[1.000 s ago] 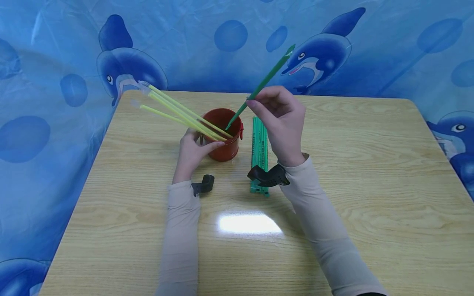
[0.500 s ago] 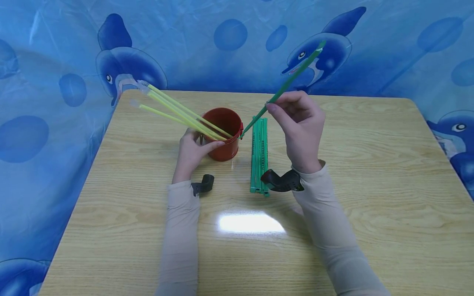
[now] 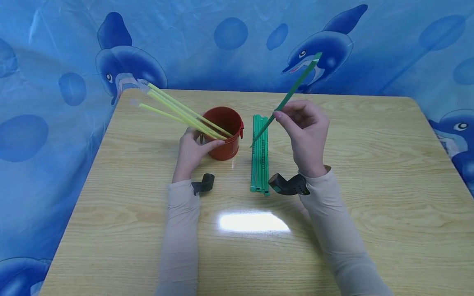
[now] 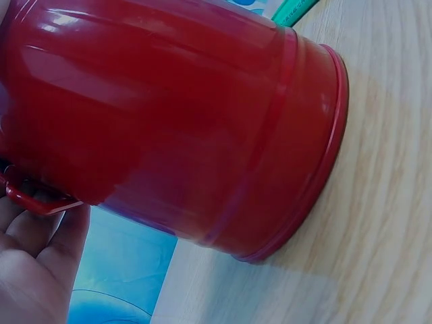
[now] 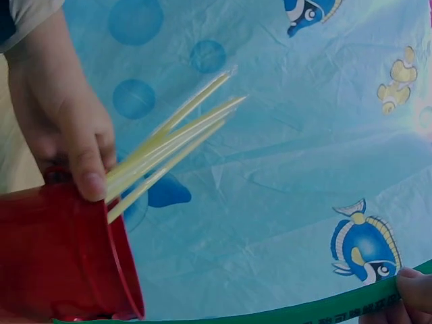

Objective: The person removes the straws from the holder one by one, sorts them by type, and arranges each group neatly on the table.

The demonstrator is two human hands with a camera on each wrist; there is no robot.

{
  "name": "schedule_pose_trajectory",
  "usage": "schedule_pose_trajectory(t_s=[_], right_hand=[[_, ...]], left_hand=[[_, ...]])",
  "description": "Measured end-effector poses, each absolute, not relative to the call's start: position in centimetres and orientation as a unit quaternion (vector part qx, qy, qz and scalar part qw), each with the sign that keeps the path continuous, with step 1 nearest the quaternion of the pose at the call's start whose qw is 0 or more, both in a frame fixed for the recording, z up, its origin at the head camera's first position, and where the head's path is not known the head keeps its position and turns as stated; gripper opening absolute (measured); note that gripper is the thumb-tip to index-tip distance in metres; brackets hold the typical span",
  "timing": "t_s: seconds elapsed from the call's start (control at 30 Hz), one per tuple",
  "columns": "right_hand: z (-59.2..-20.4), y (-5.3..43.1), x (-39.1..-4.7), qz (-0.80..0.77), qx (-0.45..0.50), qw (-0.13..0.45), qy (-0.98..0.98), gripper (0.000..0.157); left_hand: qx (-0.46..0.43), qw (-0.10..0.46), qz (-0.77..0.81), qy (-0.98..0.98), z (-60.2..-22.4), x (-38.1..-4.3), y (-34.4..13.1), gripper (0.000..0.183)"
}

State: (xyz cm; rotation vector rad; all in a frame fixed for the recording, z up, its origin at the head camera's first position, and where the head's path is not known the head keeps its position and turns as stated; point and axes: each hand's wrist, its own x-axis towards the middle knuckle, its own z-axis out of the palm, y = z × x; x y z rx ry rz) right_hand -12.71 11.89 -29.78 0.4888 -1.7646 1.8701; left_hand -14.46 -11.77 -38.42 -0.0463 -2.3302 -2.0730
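A small red bucket (image 3: 224, 153) stands on the table. My left hand (image 3: 192, 150) grips its left side, with the thumb over the rim and the fingers near the handle lug. Several thin yellow sticks in clear wrappers (image 3: 177, 111) lean out of it to the left. Between thumb and fingers, my right hand (image 3: 307, 131) pinches a long green-wrapped stick (image 3: 292, 90), tilted with its lower end over a row of similar green-wrapped sticks (image 3: 259, 164). Dark print shows on the held green wrapper (image 5: 337, 310) in the right wrist view.
The wooden table (image 3: 370, 185) extends to both sides and toward me. A blue sheet with printed dolphins (image 3: 229, 61) hangs behind it. Each wrist carries a black camera mount (image 3: 203, 184).
My right hand has moved right and toward me, taking the green-wrapped stick out of the bucket's mouth to above the green row. My left hand and the bucket have stayed put.
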Motion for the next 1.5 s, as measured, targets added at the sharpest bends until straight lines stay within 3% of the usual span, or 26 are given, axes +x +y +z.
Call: schedule_pose_trajectory(t_s=[0.87, 1.0, 1.23, 1.5], right_hand=[[-33.9, 15.4, -12.9, 0.676, 0.086, 0.143, -0.717, 0.002], [-34.8, 15.9, -13.2, 0.675, 0.073, 0.116, -0.725, 0.013], [-36.6, 16.5, -14.0, 0.693, 0.030, 0.065, -0.718, 0.007], [-38.7, 16.8, -14.9, 0.687, -0.013, 0.013, -0.727, 0.013]], left_hand=[[-0.022, 0.010, -0.678, -0.735, -38.3, -14.5, -11.7, 0.073], [-0.024, 0.014, -0.678, -0.735, -38.4, -14.4, -11.7, 0.073], [-0.028, 0.017, -0.680, -0.732, -38.4, -14.4, -11.7, 0.072], [-0.028, 0.018, -0.680, -0.733, -38.3, -14.4, -11.7, 0.071]])
